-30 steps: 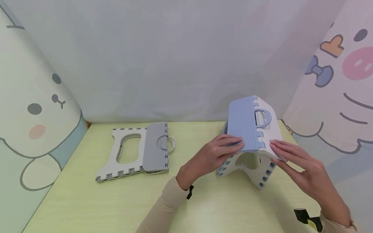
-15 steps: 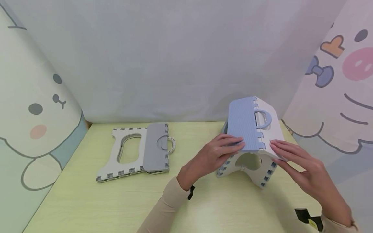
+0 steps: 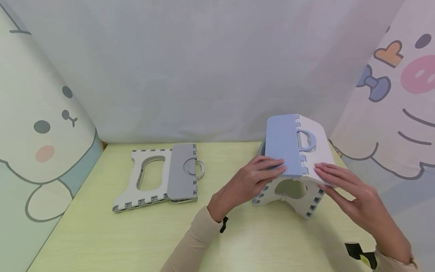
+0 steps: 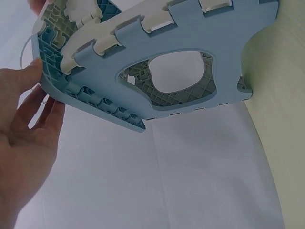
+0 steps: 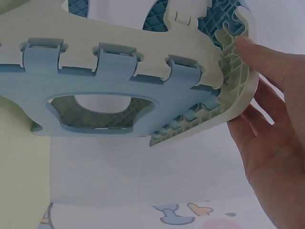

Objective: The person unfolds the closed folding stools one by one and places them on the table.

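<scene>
A blue-and-white folding stool (image 3: 280, 139) stands partly unfolded at the right of the table, its two seat halves meeting at a raised hinge. My left hand (image 3: 246, 181) pinches the near edge of the blue half, fingers on top; the left wrist view shows the thumb (image 4: 31, 76) against the ribbed underside. On the white half (image 3: 321, 151), my right hand (image 3: 357, 200) grips the near outer corner, with its thumb (image 5: 267, 57) below in the right wrist view. A blue loop handle (image 3: 307, 140) lies over the hinge. Under the seat the hinged leg panels (image 4: 228, 52) stand spread.
A grey-and-white folding stool (image 3: 181, 172) lies folded flat on the left of the pale yellow table (image 3: 136, 238). Behind the table hangs a plain light curtain (image 3: 210, 75). Cartoon-printed sheets (image 3: 384, 124) flank both sides.
The white seat half has tilted up and outward, so the seat is flatter. The near right leg has shifted slightly right. Both hands keep their hold.
</scene>
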Tool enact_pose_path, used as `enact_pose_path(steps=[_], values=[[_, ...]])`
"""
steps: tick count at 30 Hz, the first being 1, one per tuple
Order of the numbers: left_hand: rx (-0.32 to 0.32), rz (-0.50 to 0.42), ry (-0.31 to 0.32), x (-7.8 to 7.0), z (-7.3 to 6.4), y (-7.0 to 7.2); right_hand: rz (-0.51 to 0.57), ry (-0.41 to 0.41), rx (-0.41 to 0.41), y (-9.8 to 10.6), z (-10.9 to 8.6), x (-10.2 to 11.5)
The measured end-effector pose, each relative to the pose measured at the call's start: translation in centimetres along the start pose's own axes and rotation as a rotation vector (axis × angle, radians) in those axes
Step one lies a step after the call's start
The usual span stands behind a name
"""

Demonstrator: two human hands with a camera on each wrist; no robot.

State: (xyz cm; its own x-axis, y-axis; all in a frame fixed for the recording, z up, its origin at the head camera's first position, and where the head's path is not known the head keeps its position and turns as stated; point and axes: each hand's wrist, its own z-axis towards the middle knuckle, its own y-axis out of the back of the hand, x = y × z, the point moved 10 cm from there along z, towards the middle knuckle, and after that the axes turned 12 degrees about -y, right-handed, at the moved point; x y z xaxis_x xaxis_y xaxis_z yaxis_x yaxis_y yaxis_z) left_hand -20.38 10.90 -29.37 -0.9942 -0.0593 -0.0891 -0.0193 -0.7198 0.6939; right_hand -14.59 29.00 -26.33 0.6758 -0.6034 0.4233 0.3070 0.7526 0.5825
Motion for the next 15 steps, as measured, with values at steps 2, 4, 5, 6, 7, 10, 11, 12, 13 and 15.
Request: enact_pose_path(steps=[2,4,5,6,7,10,11,12,13,15], values=[[0.002,-0.001,0.006,0.04,0.0,-0.08,-0.03,-0.012,0.005,-0.13,-0.1,-0.3],[0.002,-0.006,0.012,0.08,-0.01,-0.13,-0.054,-0.027,0.011,-0.24,-0.23,-0.59],[0.001,-0.007,0.014,0.09,-0.01,-0.14,-0.065,-0.035,0.015,-0.3,-0.29,-0.72],[0.002,-0.007,0.016,0.11,-0.01,-0.16,-0.073,-0.041,0.018,-0.33,-0.35,-0.83],[0.003,-0.005,0.018,0.13,-0.04,-0.18,-0.074,-0.044,0.019,-0.34,-0.39,-0.9],[0.008,0.003,0.023,0.16,-0.09,-0.22,-0.069,-0.047,0.018,-0.34,-0.46,-1.01],[0.009,0.004,0.025,0.16,-0.1,-0.24,-0.069,-0.047,0.017,-0.33,-0.47,-1.03],[0.009,0.001,0.028,0.18,-0.11,-0.23,-0.067,-0.046,0.016,-0.34,-0.48,-1.03],[0.008,-0.001,0.03,0.17,-0.12,-0.21,-0.067,-0.046,0.014,-0.33,-0.49,-1.03],[0.002,-0.008,0.032,0.12,-0.09,-0.13,-0.065,-0.047,0.011,-0.34,-0.5,-1.02]])
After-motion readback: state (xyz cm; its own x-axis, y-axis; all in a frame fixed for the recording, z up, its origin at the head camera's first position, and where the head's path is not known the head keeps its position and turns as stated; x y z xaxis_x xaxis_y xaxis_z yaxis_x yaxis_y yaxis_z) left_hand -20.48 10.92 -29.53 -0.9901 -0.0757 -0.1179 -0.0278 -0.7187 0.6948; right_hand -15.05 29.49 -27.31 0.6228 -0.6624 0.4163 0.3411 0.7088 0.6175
